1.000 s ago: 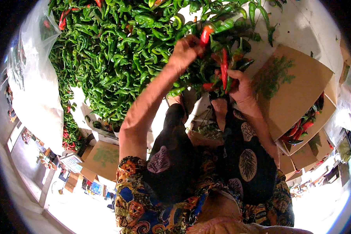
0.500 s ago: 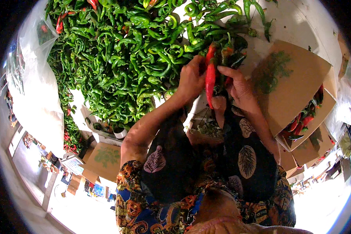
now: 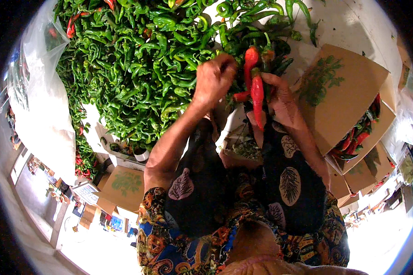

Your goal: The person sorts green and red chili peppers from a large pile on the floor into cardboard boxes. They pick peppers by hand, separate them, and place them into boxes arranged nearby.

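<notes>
Several long chili peppers are gathered in my right hand [image 3: 282, 98], with its thumb pressed across them. Two red chili peppers [image 3: 257, 96] show in front, pointing down toward me; a third red tip sticks out to the left. Just left of the bunch is my left hand [image 3: 213, 79], its fingers curled together over the edge of the pile. Whatever they may hold is hidden. A big heap of green chili peppers [image 3: 137, 68] spreads ahead and to the left, with a few red ones among them.
To the right, an open cardboard box [image 3: 348, 87] holds red and dark green peppers. Clear plastic sheeting [image 3: 46, 105] hangs at the left. Another cardboard box [image 3: 124, 185] stands at lower left, near a small white cup [image 3: 141, 156]. Stems and leaves [image 3: 245, 149] lie between my knees.
My left hand has come away from the red peppers, moving left and a little up. My right hand keeps the bunch, which has shifted slightly to the right.
</notes>
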Demonstrator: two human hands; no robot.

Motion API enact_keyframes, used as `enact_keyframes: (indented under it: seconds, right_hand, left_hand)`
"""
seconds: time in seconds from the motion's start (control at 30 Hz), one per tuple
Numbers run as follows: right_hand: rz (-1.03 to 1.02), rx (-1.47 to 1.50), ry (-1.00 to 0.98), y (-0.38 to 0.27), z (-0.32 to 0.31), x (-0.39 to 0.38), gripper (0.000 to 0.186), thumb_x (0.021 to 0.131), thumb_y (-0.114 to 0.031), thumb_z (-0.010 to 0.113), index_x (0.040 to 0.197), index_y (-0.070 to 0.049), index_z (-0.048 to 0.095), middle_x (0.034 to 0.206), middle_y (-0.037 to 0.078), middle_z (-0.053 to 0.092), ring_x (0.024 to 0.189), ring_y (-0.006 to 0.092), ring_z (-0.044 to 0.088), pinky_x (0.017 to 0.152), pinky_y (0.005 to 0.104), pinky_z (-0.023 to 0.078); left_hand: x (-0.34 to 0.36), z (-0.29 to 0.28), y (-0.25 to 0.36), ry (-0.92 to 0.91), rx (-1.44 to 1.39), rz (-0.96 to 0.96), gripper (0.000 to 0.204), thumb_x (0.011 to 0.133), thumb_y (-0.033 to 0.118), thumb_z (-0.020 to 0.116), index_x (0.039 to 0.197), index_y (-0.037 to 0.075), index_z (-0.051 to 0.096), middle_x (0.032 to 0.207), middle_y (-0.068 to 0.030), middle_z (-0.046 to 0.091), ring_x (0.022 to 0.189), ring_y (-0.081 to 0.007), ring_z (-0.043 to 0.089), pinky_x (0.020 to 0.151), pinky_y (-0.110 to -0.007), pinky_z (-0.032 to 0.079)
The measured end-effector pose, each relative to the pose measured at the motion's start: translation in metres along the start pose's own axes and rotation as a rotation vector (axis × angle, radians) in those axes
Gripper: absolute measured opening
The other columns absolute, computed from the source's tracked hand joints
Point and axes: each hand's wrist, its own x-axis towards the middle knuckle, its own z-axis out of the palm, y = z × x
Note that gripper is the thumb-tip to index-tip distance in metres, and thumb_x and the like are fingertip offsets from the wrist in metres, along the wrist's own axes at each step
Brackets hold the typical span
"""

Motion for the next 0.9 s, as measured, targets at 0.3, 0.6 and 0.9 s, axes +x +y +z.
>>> enact_keyframes:
  seconds: [0.3, 0.6, 0.9]
  right_hand:
    - [-0.425, -0.444, -0.112, 0.007, 0.002, -0.016, 0.035, 0.082, -0.019, 0.062, 0.114, -0.004, 0.057, 0.101, 0.007, 0.064, 0.094, 0.0186, 0.062, 0.089, 0.0333, 0.049]
    - [-0.139, -0.024, -0.083, -0.011, 0.017, -0.005, 0.038, 0.082, -0.021, 0.060, 0.116, -0.003, 0.056, 0.105, 0.009, 0.064, 0.102, 0.0168, 0.060, 0.093, 0.0318, 0.047]
    - [-0.317, 0.285, -0.533, -0.050, 0.035, -0.028, 0.029, 0.088, -0.012, 0.056, 0.114, 0.000, 0.057, 0.110, 0.011, 0.063, 0.100, 0.0204, 0.061, 0.092, 0.0374, 0.048]
  left_hand:
    - [0.100, 0.043, -0.070, 0.018, 0.492, -0.224, 0.032, 0.074, 0.034, 0.067, 0.095, 0.010, 0.066, 0.085, -0.0179, 0.067, 0.081, -0.0335, 0.065, 0.071, -0.042, 0.052]
    - [0.062, 0.007, -0.050, 0.179, -0.964, -0.185, 0.021, 0.074, 0.001, 0.071, 0.090, 0.006, 0.058, 0.085, -0.0027, 0.062, 0.079, -0.0123, 0.058, 0.074, -0.027, 0.049]
    - [-0.085, -0.136, -0.066, -0.228, 0.267, 0.261, 0.038, 0.084, 0.011, 0.060, 0.120, 0.003, 0.051, 0.102, -0.0124, 0.063, 0.088, -0.0213, 0.059, 0.076, -0.030, 0.047]
